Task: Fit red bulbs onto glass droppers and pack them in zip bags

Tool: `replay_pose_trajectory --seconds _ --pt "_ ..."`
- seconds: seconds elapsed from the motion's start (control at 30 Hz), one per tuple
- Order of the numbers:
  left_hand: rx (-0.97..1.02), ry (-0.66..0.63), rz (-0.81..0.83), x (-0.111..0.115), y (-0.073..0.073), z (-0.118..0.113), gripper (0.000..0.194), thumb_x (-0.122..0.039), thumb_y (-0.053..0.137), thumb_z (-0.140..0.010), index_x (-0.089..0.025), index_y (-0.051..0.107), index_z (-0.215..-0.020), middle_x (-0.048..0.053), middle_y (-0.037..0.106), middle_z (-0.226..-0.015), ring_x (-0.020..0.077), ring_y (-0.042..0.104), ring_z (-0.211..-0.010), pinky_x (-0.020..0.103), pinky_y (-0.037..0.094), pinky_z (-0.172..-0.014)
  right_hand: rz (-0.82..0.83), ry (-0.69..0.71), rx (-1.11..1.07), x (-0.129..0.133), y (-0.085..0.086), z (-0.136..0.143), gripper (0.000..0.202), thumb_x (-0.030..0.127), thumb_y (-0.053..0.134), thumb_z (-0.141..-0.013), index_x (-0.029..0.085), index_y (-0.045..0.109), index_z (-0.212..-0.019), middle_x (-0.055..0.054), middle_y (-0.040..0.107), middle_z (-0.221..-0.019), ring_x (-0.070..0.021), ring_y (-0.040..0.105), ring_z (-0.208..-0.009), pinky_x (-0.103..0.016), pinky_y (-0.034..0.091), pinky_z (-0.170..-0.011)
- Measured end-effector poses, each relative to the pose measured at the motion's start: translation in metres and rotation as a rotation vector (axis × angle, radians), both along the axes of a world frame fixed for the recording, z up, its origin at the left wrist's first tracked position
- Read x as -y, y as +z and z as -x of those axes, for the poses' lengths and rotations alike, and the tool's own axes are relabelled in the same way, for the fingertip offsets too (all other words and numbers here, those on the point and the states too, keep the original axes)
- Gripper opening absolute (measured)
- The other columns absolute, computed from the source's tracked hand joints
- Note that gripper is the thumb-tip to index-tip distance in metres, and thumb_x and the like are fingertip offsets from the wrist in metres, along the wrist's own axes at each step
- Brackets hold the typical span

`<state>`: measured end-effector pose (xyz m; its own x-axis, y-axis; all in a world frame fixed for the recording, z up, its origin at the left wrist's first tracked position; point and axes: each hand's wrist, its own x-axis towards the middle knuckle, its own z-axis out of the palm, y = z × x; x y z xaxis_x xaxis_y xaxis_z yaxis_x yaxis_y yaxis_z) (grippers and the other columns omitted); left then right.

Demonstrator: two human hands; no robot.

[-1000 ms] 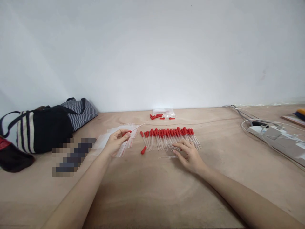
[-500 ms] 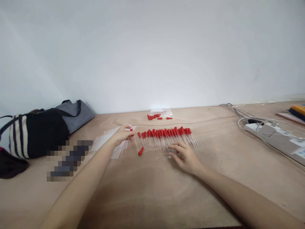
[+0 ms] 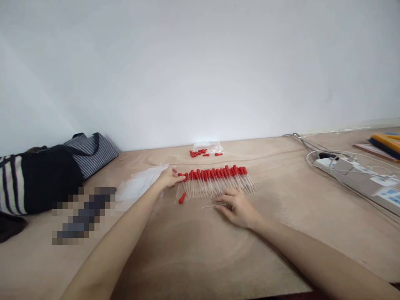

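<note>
A long row of droppers (image 3: 215,183), red rubber bulbs on thin clear tubes, lies side by side on the wooden table. At the row's left end my left hand (image 3: 171,178) pinches one more dropper by its red bulb, its clear tube slanting down to the table. Just below that end lies a loose red bulb (image 3: 182,198). My right hand (image 3: 236,207) rests low in front of the row, thumb and forefinger close together at the right end of a single clear tube (image 3: 208,206). The fingers partly cover this tube.
Clear plastic bags (image 3: 137,187) lie beneath and beside my left forearm. Behind the row are several red bulbs (image 3: 197,153) and a small clear bag (image 3: 211,146). A black bag (image 3: 50,179) stands left; a power strip (image 3: 353,171) with cables sits right.
My left hand has moved right and brought its dropper against the left end of the row. My right hand stays by the single tube, fingers closer together. The view has shifted slightly.
</note>
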<state>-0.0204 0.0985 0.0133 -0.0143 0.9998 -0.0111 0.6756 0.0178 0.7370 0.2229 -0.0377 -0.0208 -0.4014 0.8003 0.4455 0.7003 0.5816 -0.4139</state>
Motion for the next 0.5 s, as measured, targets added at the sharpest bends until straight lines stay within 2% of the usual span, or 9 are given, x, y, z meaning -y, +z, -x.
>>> replay_pose_trajectory --seconds 0.1,0.17,0.23,0.33,0.5 --pt "-0.107 -0.055 -0.156 0.018 0.002 0.003 0.028 -0.033 0.068 -0.056 -0.018 0.051 -0.072 0.0 0.055 -0.068 0.0165 0.055 -0.067 0.024 0.039 -0.059 0.007 -0.009 0.062 0.001 0.001 0.0 0.015 0.028 0.055 -0.075 0.021 0.062 -0.087 -0.003 0.059 -0.08 -0.018 0.05 -0.08 -0.034 0.032 -0.072" --pt "-0.305 -0.155 -0.285 0.035 0.001 0.006 0.022 -0.038 0.06 -0.064 -0.018 0.052 -0.068 0.002 0.055 -0.071 0.0179 0.053 -0.07 0.026 0.038 -0.061 0.009 -0.019 0.077 0.0 0.001 0.001 0.014 0.028 0.055 -0.075 0.021 0.062 -0.086 -0.003 0.059 -0.079 -0.0174 0.049 -0.079 -0.034 0.031 -0.071" --pt "-0.413 -0.222 -0.31 0.053 -0.001 0.008 0.025 -0.042 0.057 -0.066 -0.018 0.053 -0.066 0.002 0.054 -0.07 0.0177 0.052 -0.067 0.027 0.037 -0.06 0.006 -0.031 0.084 -0.001 0.0 0.002 0.013 0.027 0.055 -0.075 0.021 0.062 -0.084 -0.003 0.058 -0.078 -0.0167 0.049 -0.078 -0.032 0.031 -0.07" --pt "-0.463 -0.221 -0.315 0.073 -0.007 0.007 0.03 -0.047 0.055 -0.065 -0.017 0.053 -0.068 0.002 0.052 -0.072 0.0165 0.052 -0.064 0.027 0.038 -0.058 0.008 -0.06 0.085 -0.004 -0.002 0.003 0.01 0.027 0.055 -0.075 0.021 0.062 -0.079 -0.002 0.058 -0.076 -0.0161 0.049 -0.077 -0.031 0.031 -0.068" --pt "-0.484 -0.242 -0.348 0.082 -0.012 -0.003 0.023 -0.04 0.055 -0.067 -0.017 0.055 -0.062 0.002 0.05 -0.069 0.0172 0.052 -0.065 0.028 0.04 -0.059 0.027 -0.101 0.096 -0.009 -0.004 0.007 0.007 0.024 0.056 -0.075 0.019 0.059 -0.071 -0.002 0.056 -0.075 -0.0163 0.048 -0.077 -0.029 0.031 -0.067"
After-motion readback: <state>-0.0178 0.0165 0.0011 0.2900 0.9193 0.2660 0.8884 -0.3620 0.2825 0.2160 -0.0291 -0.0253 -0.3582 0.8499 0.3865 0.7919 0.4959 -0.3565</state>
